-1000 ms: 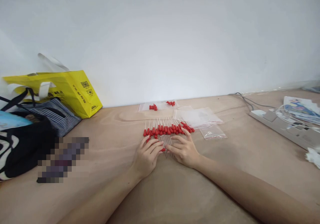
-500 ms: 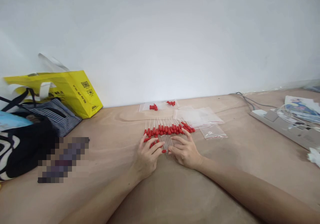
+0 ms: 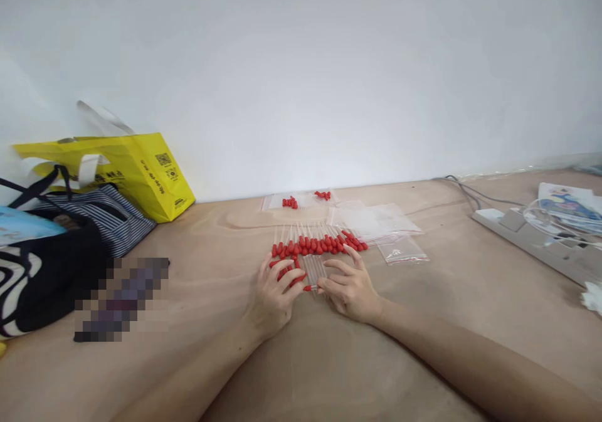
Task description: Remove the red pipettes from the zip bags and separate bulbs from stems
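A row of clear thin droppers with red rubber bulbs (image 3: 316,244) lies on the tan tabletop (image 3: 329,359). Just in front of it, a few bare clear tubes (image 3: 314,266) lie side by side. My left hand (image 3: 275,291) rests to their left with fingers curled over a few loose red bulbs (image 3: 283,273). My right hand (image 3: 350,285) is to the right, its fingertips pinched on one clear tube. One small red bulb (image 3: 308,288) sits between the fingertips of both hands, at the near end of that tube.
Clear zip bags (image 3: 376,220) lie behind and right of the droppers, two holding red bulbs (image 3: 290,202). A yellow bag (image 3: 136,168) and striped and black bags (image 3: 70,234) stand at the left. A power strip (image 3: 531,237) with cables and papers lies at the right.
Both hands have drawn slightly nearer to me and closer together. The left fingers have curled over the loose red bulbs, and the small red bulb now sits between the fingertips.
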A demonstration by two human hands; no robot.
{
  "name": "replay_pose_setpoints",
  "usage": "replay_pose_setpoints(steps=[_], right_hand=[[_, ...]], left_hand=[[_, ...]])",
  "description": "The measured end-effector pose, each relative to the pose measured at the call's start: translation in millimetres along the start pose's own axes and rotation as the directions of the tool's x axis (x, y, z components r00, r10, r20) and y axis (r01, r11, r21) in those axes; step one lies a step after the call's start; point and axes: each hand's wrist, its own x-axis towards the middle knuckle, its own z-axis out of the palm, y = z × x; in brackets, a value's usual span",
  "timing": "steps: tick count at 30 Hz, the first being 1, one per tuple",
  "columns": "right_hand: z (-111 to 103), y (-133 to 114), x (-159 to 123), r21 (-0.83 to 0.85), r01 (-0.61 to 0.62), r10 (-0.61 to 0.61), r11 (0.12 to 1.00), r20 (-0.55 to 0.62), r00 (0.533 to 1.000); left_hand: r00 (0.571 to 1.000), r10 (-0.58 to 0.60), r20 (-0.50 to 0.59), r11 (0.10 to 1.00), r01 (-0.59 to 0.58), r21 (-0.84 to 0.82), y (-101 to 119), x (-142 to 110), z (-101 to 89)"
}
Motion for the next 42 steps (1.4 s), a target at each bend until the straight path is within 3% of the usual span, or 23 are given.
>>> replay_pose_setpoints(steps=[7, 12, 15, 18, 21, 25, 31, 37, 42], right_hand=[[-1, 18, -11, -0.077, -0.277, 0.279, 0.958, 0.019, 0.96], [7, 18, -14, -0.07, -0.405, 0.41, 0.912, 0.187, 0.893], [10, 18, -18, -0.023, -0.446, 0.436, 0.895, 0.258, 0.862], [13, 20, -20, 0.041, -0.476, 0.449, 0.878, 0.27, 0.852], [16, 20, -19, 0.109, -0.482, 0.441, 0.869, 0.268, 0.856], [11, 14, -11, 0.186, -0.478, 0.416, 0.858, 0.291, 0.861], [1, 9, -5, 0.199, -0.488, 0.427, 0.85, 0.283, 0.859], [-1, 36, 4, -0.077, -0.392, 0.399, 0.917, 0.15, 0.905], [1, 59, 23, -0.224, -0.282, 0.337, 0.933, 0.27, 0.902]], left_hand=[[0.965, -0.255, -0.057, 0.965, 0.258, 0.053, -27, -11, -14.0], [0.939, -0.334, 0.077, 0.925, 0.343, -0.166, -24, -13, -6.0], [0.848, -0.51, 0.142, 0.824, 0.529, -0.2, -29, -16, -3.0], [0.7, -0.689, 0.188, 0.674, 0.714, -0.19, -36, -20, -3.8], [0.617, -0.734, 0.282, 0.58, 0.787, -0.211, -37, -20, -6.0], [0.598, -0.709, 0.373, 0.55, 0.8, -0.238, -29, -14, -9.0], [0.612, -0.713, 0.343, 0.532, 0.79, -0.304, -28, -10, -12.1], [0.596, -0.746, 0.297, 0.542, 0.802, -0.25, -33, -13, -11.3], [0.568, -0.773, 0.283, 0.52, 0.823, -0.229, -37, -15, -10.8]])
